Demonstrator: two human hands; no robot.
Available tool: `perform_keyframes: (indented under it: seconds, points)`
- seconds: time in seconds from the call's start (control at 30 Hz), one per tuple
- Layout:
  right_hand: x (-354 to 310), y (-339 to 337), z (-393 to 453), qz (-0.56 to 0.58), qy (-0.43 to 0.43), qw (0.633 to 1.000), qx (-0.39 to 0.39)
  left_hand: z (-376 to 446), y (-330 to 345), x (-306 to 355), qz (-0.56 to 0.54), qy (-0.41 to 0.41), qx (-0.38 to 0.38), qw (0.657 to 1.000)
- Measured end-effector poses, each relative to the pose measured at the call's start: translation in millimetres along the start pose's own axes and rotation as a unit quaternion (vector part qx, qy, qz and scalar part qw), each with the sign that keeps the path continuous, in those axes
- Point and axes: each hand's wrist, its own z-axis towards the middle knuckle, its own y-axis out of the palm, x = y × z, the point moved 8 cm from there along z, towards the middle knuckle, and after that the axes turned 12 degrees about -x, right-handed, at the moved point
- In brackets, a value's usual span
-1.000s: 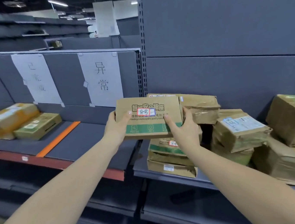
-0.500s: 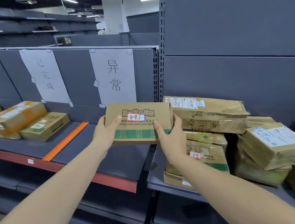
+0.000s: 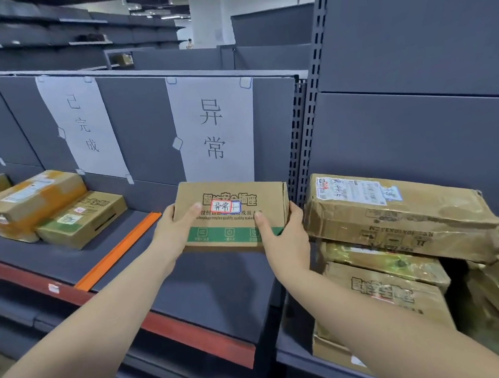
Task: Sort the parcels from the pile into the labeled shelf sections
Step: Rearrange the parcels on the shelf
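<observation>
While the left hand [image 3: 174, 232] and right hand [image 3: 281, 237] are grasping the cardboard parcel [image 3: 232, 214] by its ends, it is hovering over the shelf's [image 3: 210, 289] right rear corner, below the 异常 sign [image 3: 213, 127]; matching sticker, so setting it flat against the back edge looks best.

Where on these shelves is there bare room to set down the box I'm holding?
Bare shelf lies under the held box, between the orange divider strip and the slotted upright, below the 异常 sign. Left of the strip, two parcels take the room. Right of the upright, the pile crowds it.
</observation>
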Motion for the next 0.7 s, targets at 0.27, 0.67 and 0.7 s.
perform_keyframes:
  seconds: [0.27,0.67,0.7]
  points:
    - [4,46,32,-0.007,0.032,0.999,0.013,59,-28,-28,-0.008,-0.019,-0.036,0.999]
    - [7,154,69,0.023,0.114,0.991,0.062,158,-95,-64,0.023,-0.058,-0.13,0.99]
    - [9,163,71,0.028,0.124,0.99,0.063,164,-99,-67,0.025,-0.065,-0.135,0.988]
